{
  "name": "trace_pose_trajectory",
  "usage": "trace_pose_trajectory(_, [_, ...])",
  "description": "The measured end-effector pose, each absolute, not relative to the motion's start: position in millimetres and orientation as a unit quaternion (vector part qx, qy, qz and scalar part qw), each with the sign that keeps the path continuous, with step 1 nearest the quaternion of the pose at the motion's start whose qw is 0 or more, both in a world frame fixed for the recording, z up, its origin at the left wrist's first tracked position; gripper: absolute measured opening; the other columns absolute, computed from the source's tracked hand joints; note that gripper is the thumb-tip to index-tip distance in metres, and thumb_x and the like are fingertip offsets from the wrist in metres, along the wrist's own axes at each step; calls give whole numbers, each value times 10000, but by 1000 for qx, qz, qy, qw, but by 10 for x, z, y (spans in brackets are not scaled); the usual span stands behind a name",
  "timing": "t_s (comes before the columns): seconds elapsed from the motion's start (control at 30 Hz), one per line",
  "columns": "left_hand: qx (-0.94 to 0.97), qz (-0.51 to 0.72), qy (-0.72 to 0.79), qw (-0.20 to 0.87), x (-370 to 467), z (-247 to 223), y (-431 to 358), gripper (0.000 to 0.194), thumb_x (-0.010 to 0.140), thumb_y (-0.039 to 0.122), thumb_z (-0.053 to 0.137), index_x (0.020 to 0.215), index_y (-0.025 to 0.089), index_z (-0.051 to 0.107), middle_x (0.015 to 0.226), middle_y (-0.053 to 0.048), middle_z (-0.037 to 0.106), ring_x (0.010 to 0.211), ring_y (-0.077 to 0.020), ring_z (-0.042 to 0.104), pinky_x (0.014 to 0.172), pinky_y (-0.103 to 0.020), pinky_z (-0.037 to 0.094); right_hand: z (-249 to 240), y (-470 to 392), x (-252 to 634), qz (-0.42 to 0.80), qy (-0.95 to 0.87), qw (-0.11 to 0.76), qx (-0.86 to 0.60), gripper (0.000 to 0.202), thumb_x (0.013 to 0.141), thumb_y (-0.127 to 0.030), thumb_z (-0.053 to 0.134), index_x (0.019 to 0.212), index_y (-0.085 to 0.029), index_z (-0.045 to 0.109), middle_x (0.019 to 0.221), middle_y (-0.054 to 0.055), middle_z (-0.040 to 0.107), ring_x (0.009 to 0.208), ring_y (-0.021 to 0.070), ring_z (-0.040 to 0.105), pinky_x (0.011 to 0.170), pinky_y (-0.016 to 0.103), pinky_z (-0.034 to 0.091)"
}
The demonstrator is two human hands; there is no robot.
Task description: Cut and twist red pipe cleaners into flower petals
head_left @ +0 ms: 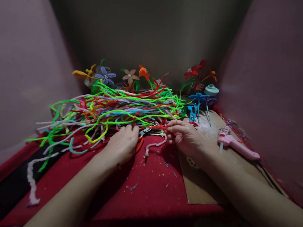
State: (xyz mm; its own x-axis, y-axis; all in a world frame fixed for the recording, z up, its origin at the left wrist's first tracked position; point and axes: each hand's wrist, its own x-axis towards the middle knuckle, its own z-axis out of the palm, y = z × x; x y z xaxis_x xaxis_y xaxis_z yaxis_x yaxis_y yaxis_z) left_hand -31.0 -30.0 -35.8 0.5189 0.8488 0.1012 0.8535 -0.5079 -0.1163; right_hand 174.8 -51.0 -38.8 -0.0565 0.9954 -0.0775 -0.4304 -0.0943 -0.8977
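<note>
Glue gun point(239, 147) pink, cloth point(159, 184) solid red, stems point(141, 107) multicol. w/ neon grn, cardboard point(200, 187) brn.

Two hands point(123, 139) point(188, 139), one pair of scissors point(145, 131), one pink glue gun point(237, 145)

The left hand point(123, 141) hides part of the scissors' handles point(140, 144), the right forearm point(236, 185) partly covers a pale round piece point(191, 162) and leaves the right edge, and scraps point(133, 187) are too small to identify.
</note>
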Motion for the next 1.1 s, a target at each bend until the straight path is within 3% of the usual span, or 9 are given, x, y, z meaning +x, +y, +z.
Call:
trace_pose_trajectory(0.17, [-868,19,-492,62,-372,-282,-230,251,865,226,333,1019,158,519,910,-132,606,830,-244,580,669,-324,427,-390,-483,1805,635,-354,572,-380,182,560,-112,675,716,-179,609,622,-5,566,518,113,486,505,273,368])
trace_pose_trajectory(0.43, [-858,-26,-513,22,-606,-117,-236,303,820,323,422,1058,236,590,937,-103,649,814,-250,604,608,-290,397,-400,-492,1794,611,-370,594,-370,137,577,-114,657,688,-175,605,611,-11,553,512,102,482,488,256,348])
trace_pose_trajectory(0.53, [-826,-31,-562,35,-662,-60,-282,363,836,343,387,1125,205,559,934,-112,654,785,-271,618,598,-311,396,-379,-525,1763,596,-371,607,-373,161,585,-125,668,714,-176,585,607,-20,547,514,102,491,495,255,370])
trace_pose_trajectory(0.67, [-847,-118,-514,63,-589,-96,-378,435,874,315,312,1235,160,500,935,-114,625,799,-241,613,665,-311,436,-347,-568,1726,573,-365,624,-386,216,603,-139,680,767,-180,546,645,-7,585,539,114,537,513,263,408])
trace_pose_trajectory(0.87, [-866,-72,-472,148,-387,-279,-503,458,881,188,311,1318,183,451,1033,-133,628,789,-247,640,538,-288,442,-315,-586,1707,555,-364,639,-389,255,620,-124,671,811,-175,510,648,-25,589,552,108,574,528,250,447])
trace_pose_trajectory(1.1, [-878,-70,-453,136,-378,-400,-527,450,864,156,381,1307,163,461,1118,-128,642,802,-231,671,546,-284,503,-283,-621,1681,540,-364,648,-395,301,635,-66,637,876,-172,491,648,-47,585,542,90,586,532,231,484])
